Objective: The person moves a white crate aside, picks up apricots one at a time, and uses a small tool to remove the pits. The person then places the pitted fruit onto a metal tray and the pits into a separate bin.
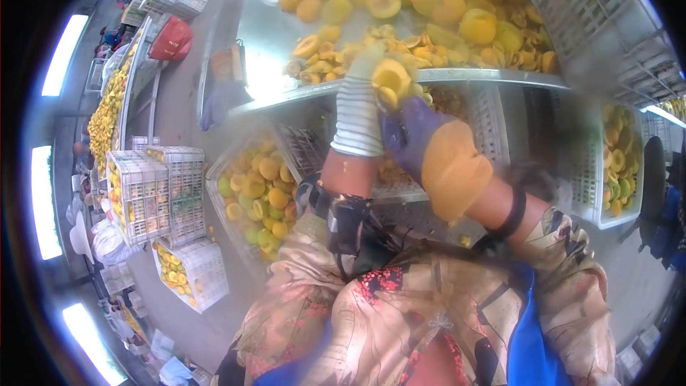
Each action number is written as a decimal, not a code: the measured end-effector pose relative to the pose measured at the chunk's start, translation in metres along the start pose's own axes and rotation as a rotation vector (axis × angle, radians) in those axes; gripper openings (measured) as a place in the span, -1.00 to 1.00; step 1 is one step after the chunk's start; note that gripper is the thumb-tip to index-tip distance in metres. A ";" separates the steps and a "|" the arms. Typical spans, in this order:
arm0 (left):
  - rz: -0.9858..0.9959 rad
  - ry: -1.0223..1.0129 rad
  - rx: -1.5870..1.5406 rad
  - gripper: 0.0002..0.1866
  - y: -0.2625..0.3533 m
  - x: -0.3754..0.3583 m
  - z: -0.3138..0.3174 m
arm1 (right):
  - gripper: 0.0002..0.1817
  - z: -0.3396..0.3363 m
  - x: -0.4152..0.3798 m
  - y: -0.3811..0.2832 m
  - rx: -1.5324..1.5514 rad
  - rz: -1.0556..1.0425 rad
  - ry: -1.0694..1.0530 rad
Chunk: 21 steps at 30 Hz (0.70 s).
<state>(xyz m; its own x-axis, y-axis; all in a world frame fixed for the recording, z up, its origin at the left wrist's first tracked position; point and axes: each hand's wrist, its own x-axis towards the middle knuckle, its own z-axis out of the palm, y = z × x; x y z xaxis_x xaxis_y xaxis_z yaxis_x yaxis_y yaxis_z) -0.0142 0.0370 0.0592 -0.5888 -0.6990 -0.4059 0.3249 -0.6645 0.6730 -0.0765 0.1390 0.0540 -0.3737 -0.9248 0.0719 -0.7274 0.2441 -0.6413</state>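
Observation:
My left hand [363,71], in a pale glove with a striped cuff, reaches to the metal table's front edge [471,77]; its fingers are blurred and partly hidden behind a halved apricot [391,80]. Just right of it, my right hand [414,132] wears a purple glove with an orange cuff. Its fingers are curled below the apricot half, and what they hold is too blurred to name. Apricot halves [384,2] and smaller pieces [325,57] lie on the table beyond both hands.
Below the table edge, a crate of apricots [221,204] stands at left and another crate [597,171] at right. A large white crate [607,21] rises at upper right. Stacked crates [187,196], a red bag [170,38] and a person in a white hat [80,236] are farther left.

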 end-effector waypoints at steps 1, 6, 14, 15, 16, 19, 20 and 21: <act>-0.042 0.017 -0.040 -0.65 0.002 -0.002 -0.002 | -0.47 -0.002 -0.002 0.002 0.219 0.079 -0.075; -0.059 -0.006 -0.246 -0.63 0.007 0.008 -0.013 | -0.64 -0.055 -0.007 0.001 1.431 0.372 -0.577; 0.807 -0.102 1.026 -0.54 -0.003 0.013 -0.042 | -0.64 -0.043 -0.001 0.004 0.300 0.003 0.152; 0.803 -0.102 1.022 -0.54 -0.003 0.009 -0.041 | -0.59 -0.048 0.000 0.001 -0.008 -0.084 0.311; 0.985 -0.054 1.245 -0.48 -0.002 0.004 -0.040 | -0.59 -0.055 0.005 -0.004 -0.009 -0.082 0.307; 0.903 0.041 1.125 -0.47 -0.013 0.022 -0.046 | -0.65 -0.065 0.014 -0.012 -0.395 0.119 -0.220; 0.636 0.077 0.781 -0.50 -0.019 0.031 -0.052 | -0.66 -0.060 0.010 -0.009 -0.438 0.087 -0.184; 0.526 0.068 0.629 -0.50 -0.020 0.033 -0.052 | -0.68 -0.055 0.006 -0.005 -0.481 0.056 -0.149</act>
<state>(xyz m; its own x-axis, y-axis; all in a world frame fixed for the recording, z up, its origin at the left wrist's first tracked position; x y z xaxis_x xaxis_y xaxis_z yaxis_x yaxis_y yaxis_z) -0.0015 0.0136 0.0007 -0.4226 -0.9056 0.0365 0.0590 0.0127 0.9982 -0.1064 0.1481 0.0996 -0.3592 -0.9294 -0.0845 -0.9044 0.3690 -0.2142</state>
